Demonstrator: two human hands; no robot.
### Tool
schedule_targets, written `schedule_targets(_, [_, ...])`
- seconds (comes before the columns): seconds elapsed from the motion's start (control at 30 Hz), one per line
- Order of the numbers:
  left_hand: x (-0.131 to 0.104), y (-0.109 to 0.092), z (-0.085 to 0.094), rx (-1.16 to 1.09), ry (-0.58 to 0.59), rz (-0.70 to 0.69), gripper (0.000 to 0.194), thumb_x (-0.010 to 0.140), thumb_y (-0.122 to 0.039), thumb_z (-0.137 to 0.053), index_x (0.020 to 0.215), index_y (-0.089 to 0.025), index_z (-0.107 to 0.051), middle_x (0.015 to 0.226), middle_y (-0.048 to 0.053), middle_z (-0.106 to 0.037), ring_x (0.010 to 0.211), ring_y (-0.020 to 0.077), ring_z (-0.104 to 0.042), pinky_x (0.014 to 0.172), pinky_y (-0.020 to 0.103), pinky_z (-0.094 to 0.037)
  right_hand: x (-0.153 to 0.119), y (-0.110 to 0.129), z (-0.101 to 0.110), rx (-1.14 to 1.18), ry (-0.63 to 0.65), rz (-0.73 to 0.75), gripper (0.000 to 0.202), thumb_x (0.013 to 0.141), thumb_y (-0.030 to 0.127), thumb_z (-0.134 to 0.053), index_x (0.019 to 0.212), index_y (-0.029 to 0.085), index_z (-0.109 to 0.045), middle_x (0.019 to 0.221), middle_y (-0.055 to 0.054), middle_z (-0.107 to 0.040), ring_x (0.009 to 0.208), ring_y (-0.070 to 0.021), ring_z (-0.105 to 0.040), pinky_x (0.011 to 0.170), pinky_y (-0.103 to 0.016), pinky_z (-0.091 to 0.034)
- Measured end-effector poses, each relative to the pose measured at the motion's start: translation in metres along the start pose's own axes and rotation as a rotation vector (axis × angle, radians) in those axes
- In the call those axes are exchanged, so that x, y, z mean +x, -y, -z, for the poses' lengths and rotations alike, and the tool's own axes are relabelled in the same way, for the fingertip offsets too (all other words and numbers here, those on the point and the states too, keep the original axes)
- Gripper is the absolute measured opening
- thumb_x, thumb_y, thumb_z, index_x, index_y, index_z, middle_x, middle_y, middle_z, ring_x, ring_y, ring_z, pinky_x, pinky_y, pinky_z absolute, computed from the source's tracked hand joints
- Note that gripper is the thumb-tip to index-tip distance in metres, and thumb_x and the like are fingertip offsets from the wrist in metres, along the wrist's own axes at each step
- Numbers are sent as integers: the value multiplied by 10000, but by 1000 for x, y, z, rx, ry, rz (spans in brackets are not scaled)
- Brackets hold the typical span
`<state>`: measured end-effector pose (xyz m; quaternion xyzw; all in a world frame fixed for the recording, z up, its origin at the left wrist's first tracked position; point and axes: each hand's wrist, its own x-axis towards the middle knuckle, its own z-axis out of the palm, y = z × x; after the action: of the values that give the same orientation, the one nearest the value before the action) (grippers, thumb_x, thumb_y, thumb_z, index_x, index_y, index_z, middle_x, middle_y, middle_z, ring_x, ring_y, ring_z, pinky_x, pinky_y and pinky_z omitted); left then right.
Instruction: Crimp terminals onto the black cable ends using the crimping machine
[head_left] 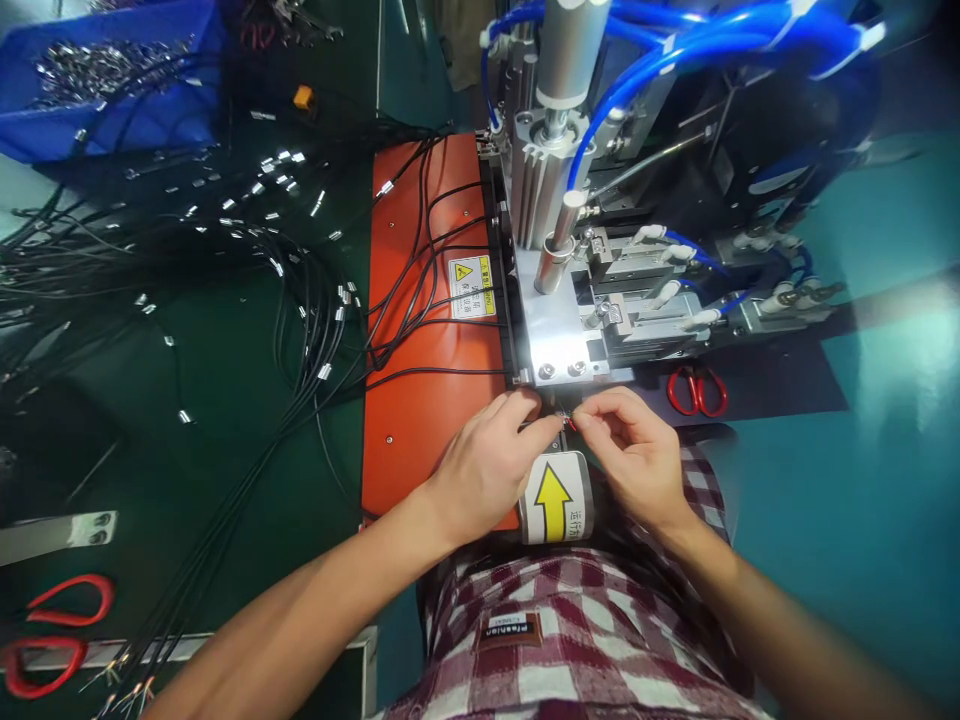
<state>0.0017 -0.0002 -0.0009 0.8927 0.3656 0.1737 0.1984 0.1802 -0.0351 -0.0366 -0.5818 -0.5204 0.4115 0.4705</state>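
Observation:
Both my hands meet at the front edge of the metal machine [551, 330]. My left hand [491, 455] is closed, with thumb and forefinger pinched near small thin wire ends [568, 420], one of them red. My right hand [634, 450] pinches at the red wire end from the other side, its other fingers curled. Just below the fingers lies a white plate with a yellow arrow [555, 500]. Left of the machine, several black cables [420, 300] run across an orange cover [435, 420] into the machine's side. What exactly my left fingertips grip is partly hidden.
A bundle of black cables with metal-tipped ends [315, 340] spreads over the dark green table [225, 460]. A blue bin [150, 120] of small metal parts stands at the upper left. Red-handled scissors [697, 391] lie right of the machine; red handles [49, 665] show lower left. Blue air hoses [622, 95] arch overhead.

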Motion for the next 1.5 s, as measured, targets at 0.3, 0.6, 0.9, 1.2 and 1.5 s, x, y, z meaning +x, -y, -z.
schedule_targets(0.3, [0, 0, 0, -1, 5, 5, 291, 928, -137, -410, 1062, -118, -667, 875, 97, -563, 801, 205, -549, 670, 313, -535, 0, -4, 1, 19, 24, 21, 79, 880, 168, -595, 819, 212, -620, 815, -14, -540, 745, -165, -521, 623, -286, -416])
schedule_targets(0.6, [0, -1, 1, -11, 27, 19, 301, 947, -149, -387, 1074, -123, -658, 875, 91, -559, 802, 193, -545, 678, 301, -528, 0, -4, 1, 5, 10, -9, 81, 872, 170, -600, 801, 207, -612, 794, -12, -543, 715, -156, -508, 615, -283, -408])
schedule_targets(0.9, [0, -1, 1, 6, 16, 12, 298, 944, -151, -394, 1067, -125, -663, 864, 88, -560, 788, 193, -548, 668, 300, -526, -2, -4, -3, 19, -29, -101, 95, 861, 235, -601, 774, 197, -597, 765, -11, -541, 663, -147, -507, 582, -274, -417])
schedule_targets(1.2, [0, -1, 0, 4, 12, 9, 292, 932, -135, -395, 1059, -123, -658, 882, 91, -565, 803, 196, -552, 669, 305, -535, 4, 13, 6, -106, -5, -208, 136, 847, 303, -629, 891, 181, -668, 838, -44, -639, 668, -153, -566, 540, -265, -425])
schedule_targets(1.5, [0, -1, 1, -4, 38, 24, 312, 964, -187, -363, 1063, -131, -653, 898, 94, -562, 821, 195, -546, 699, 315, -543, 0, 5, 1, -112, 26, -71, 89, 887, 257, -592, 826, 196, -616, 817, -30, -591, 714, -163, -559, 631, -289, -454])
